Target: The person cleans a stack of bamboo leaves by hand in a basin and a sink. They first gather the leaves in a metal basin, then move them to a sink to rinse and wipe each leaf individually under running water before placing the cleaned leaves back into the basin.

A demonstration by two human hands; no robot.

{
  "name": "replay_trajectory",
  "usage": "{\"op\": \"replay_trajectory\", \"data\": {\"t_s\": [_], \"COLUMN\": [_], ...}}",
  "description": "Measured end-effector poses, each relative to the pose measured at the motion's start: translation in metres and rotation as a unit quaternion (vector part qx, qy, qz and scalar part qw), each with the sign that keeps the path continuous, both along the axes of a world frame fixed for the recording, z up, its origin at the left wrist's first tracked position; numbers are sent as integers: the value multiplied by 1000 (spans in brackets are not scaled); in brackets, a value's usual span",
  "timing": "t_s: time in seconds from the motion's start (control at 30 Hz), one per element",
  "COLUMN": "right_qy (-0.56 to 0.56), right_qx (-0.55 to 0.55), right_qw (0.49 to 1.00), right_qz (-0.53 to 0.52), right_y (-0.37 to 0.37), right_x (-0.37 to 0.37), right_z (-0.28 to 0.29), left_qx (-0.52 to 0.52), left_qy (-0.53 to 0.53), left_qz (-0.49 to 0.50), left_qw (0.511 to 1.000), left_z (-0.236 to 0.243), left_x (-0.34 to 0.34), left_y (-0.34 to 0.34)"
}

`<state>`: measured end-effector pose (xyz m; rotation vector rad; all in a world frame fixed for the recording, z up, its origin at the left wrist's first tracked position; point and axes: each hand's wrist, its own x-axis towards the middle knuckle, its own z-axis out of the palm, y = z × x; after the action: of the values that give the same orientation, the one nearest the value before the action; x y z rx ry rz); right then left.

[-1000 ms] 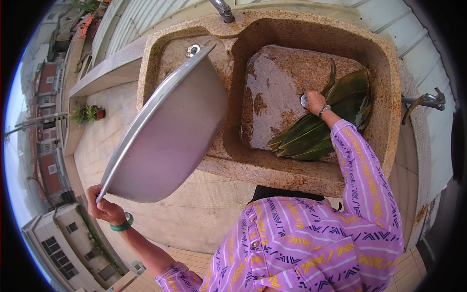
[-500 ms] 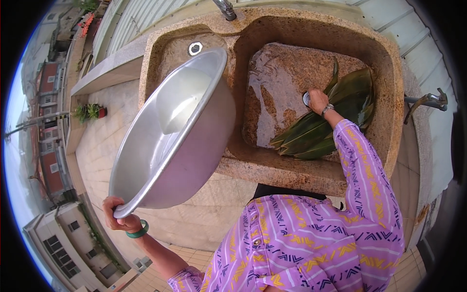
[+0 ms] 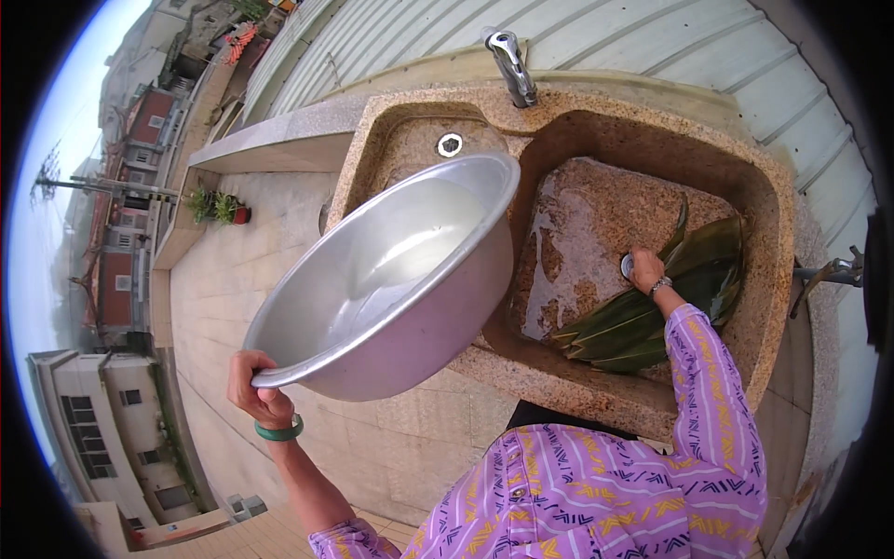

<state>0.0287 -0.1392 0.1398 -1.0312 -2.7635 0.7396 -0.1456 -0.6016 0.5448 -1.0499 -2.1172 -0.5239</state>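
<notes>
My left hand (image 3: 261,391), with a green bangle at the wrist, grips the near-left rim of a large aluminium basin (image 3: 410,326). The basin is tilted over the left end of the stone sink (image 3: 777,279), its shiny inside showing. In the sink's right compartment, my right hand (image 3: 647,272) has its fingers closed on a round metal drain fitting (image 3: 626,261); whether it is a stopper I cannot tell. Long dark green leaves (image 3: 703,275) lie under and beside that hand, in shallow water on the sink bottom.
A chrome tap (image 3: 512,67) stands at the sink's back, and an older tap (image 3: 833,272) on a pipe is to the right. A low wall (image 3: 279,140) runs behind a paved terrace (image 3: 223,289), with a potted plant (image 3: 223,207) at left. Buildings stand beyond.
The basin has swung from steeply tilted to more level, showing more of its inside, as my left hand moved rightward. The view has shifted, so the sink appears lower and further right.
</notes>
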Motion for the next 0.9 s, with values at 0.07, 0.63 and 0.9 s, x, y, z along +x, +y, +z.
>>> {"op": "replay_trajectory", "data": {"t_s": [0.07,0.63,0.9], "right_qy": [-30,-34,-32], "right_qx": [6,-11,-16], "right_qw": [1000,999,999], "right_qz": [-8,2,-17], "right_y": [3,3,8], "right_x": [2,0,0], "right_z": [-1,-11,-18], "left_qx": [6,-11,-13], "left_qy": [-13,-72,-121], "left_qz": [-25,-64,19], "left_qw": [1000,995,992], "left_z": [1,76,109], "left_x": [-16,-150,-206], "left_y": [6,93,117]}}
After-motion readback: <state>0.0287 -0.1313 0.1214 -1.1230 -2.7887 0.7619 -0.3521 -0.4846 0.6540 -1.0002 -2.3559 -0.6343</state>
